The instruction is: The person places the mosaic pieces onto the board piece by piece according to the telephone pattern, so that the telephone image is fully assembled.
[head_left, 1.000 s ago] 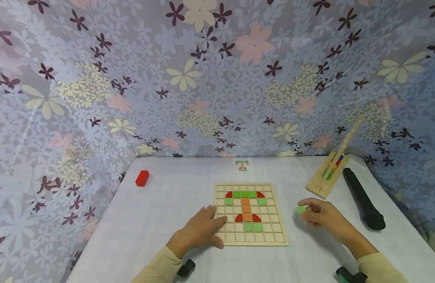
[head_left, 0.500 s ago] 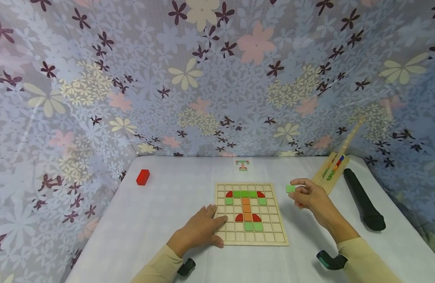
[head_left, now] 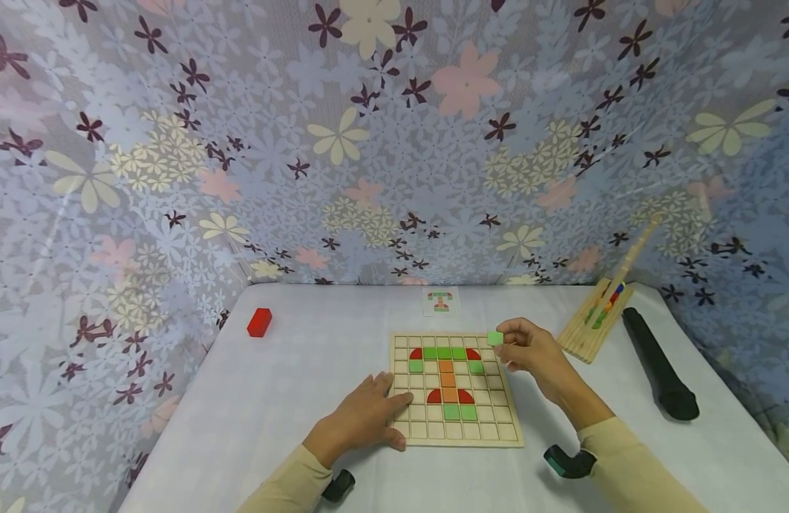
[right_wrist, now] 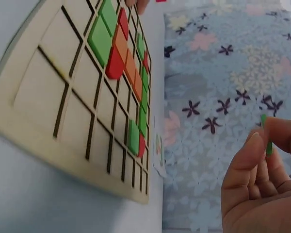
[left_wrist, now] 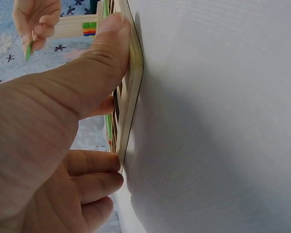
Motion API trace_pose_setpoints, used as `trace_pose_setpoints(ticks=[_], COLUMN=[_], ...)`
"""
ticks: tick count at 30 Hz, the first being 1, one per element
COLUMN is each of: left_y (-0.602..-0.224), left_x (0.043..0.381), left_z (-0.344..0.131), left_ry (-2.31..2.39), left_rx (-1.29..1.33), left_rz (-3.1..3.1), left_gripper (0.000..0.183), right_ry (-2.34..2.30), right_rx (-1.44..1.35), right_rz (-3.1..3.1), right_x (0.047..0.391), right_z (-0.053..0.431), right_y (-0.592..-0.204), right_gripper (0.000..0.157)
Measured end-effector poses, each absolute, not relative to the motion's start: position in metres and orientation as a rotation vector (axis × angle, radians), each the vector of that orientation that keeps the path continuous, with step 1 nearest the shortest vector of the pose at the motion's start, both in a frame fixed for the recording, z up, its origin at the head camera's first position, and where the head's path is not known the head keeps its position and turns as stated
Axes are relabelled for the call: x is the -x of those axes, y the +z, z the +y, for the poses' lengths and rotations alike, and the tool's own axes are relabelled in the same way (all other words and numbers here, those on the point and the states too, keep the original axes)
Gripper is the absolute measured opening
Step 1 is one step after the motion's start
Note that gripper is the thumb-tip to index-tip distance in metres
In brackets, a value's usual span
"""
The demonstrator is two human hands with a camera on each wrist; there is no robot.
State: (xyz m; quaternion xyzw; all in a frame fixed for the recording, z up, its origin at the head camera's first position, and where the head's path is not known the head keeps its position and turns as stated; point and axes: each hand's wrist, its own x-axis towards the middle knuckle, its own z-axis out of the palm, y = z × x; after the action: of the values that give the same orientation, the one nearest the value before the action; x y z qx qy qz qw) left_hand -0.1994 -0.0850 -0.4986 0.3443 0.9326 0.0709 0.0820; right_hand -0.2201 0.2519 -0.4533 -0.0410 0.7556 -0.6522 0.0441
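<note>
A wooden grid board [head_left: 432,431] lies on the table, holding green and orange squares and red quarter-round tiles in a T-like figure. My left hand [head_left: 362,413] rests on its left edge, fingers spread; in the left wrist view the thumb [left_wrist: 106,43] lies on the rim. Between thumb and fingertips my right hand [head_left: 532,353] pinches a green square tile [head_left: 494,338], raised over the board's far right corner. The right wrist view shows that tile edge-on [right_wrist: 267,136], apart from the board. A small pattern card [head_left: 440,301] with a similar figure lies behind the board.
At the back left sits a red block [head_left: 259,323]. A wooden rack with coloured beads [head_left: 589,324] and a slanting stick stands at the back right, beside a long black object [head_left: 660,363]. Floral cloth [head_left: 394,142] hangs behind the table.
My right hand has carried the green tile leftward and up from the table right of the board to its far right corner. My left hand has stayed on the board's edge.
</note>
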Motion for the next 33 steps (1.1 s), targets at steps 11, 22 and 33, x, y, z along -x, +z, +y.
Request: trace_pose_setpoints(ticks=[11,22,33], left_y=[-0.495,-0.495,-0.494], left_x=[0.198,0.199,0.198], left_z=[-0.085,-0.084,-0.084], left_ry=[0.204,0.195,0.213], left_rx=[-1.023,-1.029,-1.034], left_rz=[2.786,2.770,2.782], left_gripper=[0.084,0.084,0.084], right_ry=[-1.903,-1.545,-1.119], right_rx=[0.224,0.416,0.562], right_rz=[2.234,2.368,2.655], right_x=[0.222,0.212,0.197], right_z=[0.212,0.166,0.161], right_y=[-0.467,-0.491,-0.501], right_gripper=[0.044,0.031,0.025])
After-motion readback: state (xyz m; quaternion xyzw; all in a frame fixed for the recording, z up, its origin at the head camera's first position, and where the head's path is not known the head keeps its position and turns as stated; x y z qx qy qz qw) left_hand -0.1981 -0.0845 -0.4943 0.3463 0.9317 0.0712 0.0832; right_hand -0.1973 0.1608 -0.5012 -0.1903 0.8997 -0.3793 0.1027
